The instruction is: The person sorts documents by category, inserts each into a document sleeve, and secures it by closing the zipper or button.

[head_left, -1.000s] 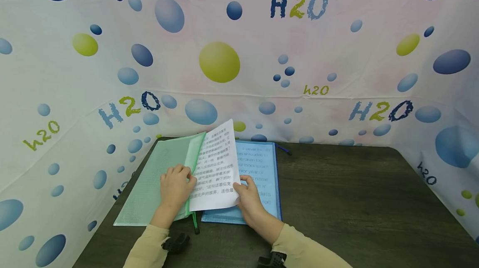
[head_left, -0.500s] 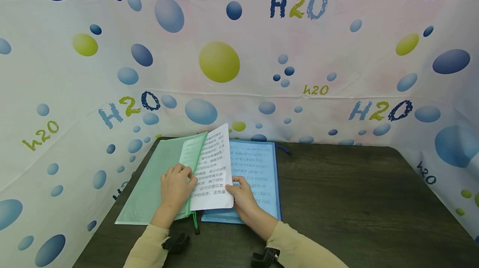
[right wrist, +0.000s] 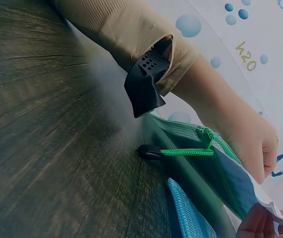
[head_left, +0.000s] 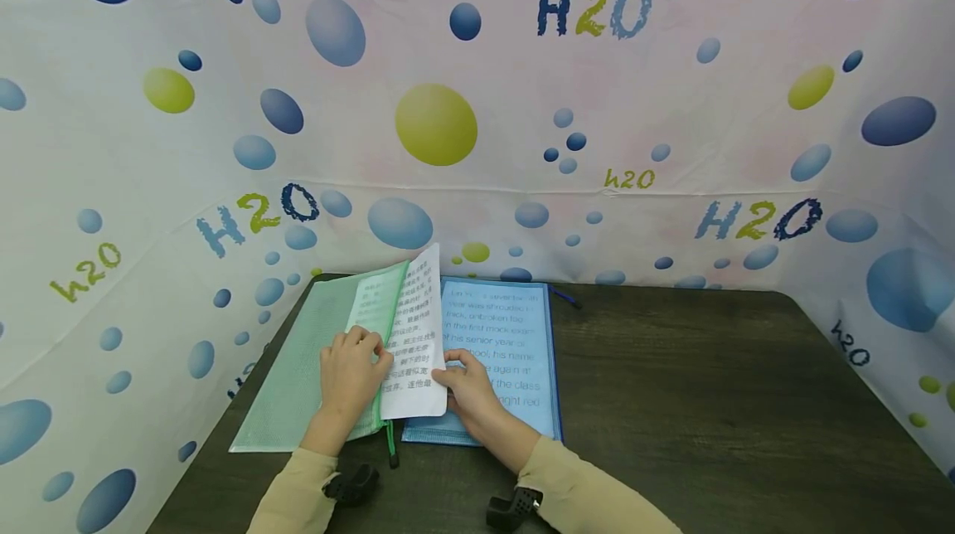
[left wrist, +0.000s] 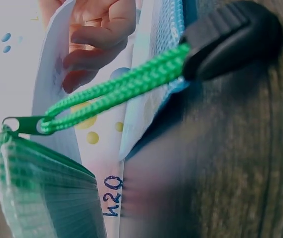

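Observation:
A green mesh zipper pouch (head_left: 287, 385) lies at the left of the table, its right edge raised. My left hand (head_left: 351, 376) grips that edge with thumb and fingers. A white sheet of printed paper (head_left: 413, 343) stands partly inside the pouch's mouth, its covered part showing through the mesh. My right hand (head_left: 481, 405) pinches the sheet's right edge low down. In the left wrist view, the curled fingers of the right hand (left wrist: 99, 39) are behind the paper (left wrist: 52, 74). The green zip cord (left wrist: 121, 91) with its black end hangs from the pouch's near corner.
Right of the green pouch, partly under the right hand, lies a blue mesh pouch (head_left: 500, 335) with printed text showing through. A dark blue cord (head_left: 564, 298) sticks out at its far corner. The dark wooden table (head_left: 709, 401) extends rightward. A patterned sheet (head_left: 522, 103) hangs behind.
My right hand has moved left with the paper, and more of the sheet is now inside the green pouch. More of the blue pouch shows. The left hand stays in place.

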The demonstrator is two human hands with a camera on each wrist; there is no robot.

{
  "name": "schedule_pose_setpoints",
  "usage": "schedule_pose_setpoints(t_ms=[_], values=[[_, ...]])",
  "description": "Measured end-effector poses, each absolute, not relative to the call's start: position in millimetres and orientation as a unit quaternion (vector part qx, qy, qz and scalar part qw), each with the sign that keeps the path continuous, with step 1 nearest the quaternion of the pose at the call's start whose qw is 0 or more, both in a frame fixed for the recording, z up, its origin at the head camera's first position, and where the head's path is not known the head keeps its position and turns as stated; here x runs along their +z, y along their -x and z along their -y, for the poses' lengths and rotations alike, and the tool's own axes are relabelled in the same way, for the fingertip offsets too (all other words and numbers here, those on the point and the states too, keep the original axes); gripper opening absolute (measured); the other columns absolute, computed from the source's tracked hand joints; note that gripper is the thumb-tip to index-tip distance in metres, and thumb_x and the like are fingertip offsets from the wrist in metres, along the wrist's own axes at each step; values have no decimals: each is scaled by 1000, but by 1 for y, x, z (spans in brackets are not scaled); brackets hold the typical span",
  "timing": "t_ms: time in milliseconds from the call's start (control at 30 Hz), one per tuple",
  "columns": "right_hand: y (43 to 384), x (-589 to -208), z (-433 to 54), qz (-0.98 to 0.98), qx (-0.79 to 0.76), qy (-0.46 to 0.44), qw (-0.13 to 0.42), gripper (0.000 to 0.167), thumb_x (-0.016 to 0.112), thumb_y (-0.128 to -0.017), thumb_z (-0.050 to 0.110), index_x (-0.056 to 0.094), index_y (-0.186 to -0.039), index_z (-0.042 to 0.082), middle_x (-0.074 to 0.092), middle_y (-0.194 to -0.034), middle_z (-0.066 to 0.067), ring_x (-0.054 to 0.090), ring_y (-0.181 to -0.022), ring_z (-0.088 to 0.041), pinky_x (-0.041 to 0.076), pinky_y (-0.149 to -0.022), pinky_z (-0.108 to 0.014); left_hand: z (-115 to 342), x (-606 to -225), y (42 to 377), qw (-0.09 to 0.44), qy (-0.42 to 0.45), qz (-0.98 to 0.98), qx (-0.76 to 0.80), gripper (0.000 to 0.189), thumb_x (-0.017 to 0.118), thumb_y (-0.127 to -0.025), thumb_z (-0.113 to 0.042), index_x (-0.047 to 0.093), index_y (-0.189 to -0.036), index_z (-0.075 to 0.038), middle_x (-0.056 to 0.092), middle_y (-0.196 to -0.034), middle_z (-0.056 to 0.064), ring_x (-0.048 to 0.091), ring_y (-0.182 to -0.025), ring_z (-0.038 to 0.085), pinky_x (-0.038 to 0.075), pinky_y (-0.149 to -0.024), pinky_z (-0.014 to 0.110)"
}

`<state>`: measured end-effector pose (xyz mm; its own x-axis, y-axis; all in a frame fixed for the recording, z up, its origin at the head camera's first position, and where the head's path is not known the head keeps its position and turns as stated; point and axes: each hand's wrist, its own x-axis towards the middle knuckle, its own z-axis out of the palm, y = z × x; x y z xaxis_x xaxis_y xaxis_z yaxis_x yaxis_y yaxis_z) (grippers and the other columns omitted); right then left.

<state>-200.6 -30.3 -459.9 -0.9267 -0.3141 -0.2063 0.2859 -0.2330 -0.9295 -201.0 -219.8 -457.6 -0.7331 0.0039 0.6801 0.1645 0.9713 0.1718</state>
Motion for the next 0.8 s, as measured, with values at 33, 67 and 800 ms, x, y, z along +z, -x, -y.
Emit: schedule_pose_setpoints(t_ms=[33,67,800], values=[[200,-459,31,-589,-785,13,191,27,56,-93,4,51,-119,0,69,-109,-18,69,-89,-18,54,-71,-31,220,-457,201,362,46,924,-111,21,70,-75,-8,53,-64,-15,61,-81,7,49,-70,28,31,-59,37],[200,-459,31,-589,-785,14,192,26,56,-93,4,51,-118,0,69,-109,-19,69,-89,-18,54,-71,-31,220,-457,201,361,46,925,-111,21,70,-75,-8,53,-64,-15,61,-82,7,50,-70,29,31,-59,37],[209,-459,51,-608,-773,25,181,19,56,-96,13,57,-108,-3,69,-92,-11,62,-72,-11,53,-63,-28,218,-456,200,373,54,918,-124,17,71,-75,-8,57,-65,-13,60,-80,7,52,-71,30,34,-58,37]])
